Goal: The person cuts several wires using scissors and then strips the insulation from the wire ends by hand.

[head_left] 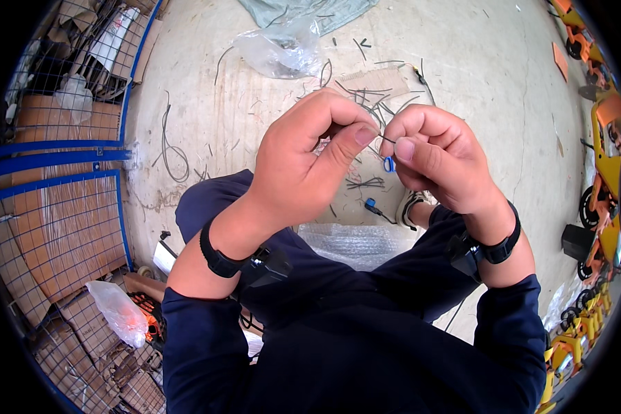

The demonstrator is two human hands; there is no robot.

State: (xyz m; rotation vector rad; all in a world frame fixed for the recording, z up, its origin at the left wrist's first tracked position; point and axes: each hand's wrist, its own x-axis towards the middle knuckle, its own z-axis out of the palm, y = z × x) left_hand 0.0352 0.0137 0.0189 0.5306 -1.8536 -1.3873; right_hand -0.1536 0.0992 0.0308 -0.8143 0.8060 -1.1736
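A short stretch of thin black wire (388, 139) spans the small gap between my two hands, above the floor in front of my knees. My left hand (307, 162) pinches one end between thumb and forefinger. With its thumb against the curled fingers, my right hand (441, 157) grips the other side. The fingertips cover most of the wire. Beneath and beyond the hands, loose dark cable pieces (366, 183) lie scattered on the concrete floor. A blue object (389, 164) shows just below the right fingertips, and a blue connector (372, 205) on a black cable lies near my shoe.
Bubble wrap (352, 243) lies between my legs. Farther off are a flat cardboard piece (379, 83), a clear plastic bag (283, 52) and a grey-green sheet (324, 10). Blue wire cages (55, 148) holding cardboard stand at left. Yellow and orange wheeled machines (607, 145) line the right.
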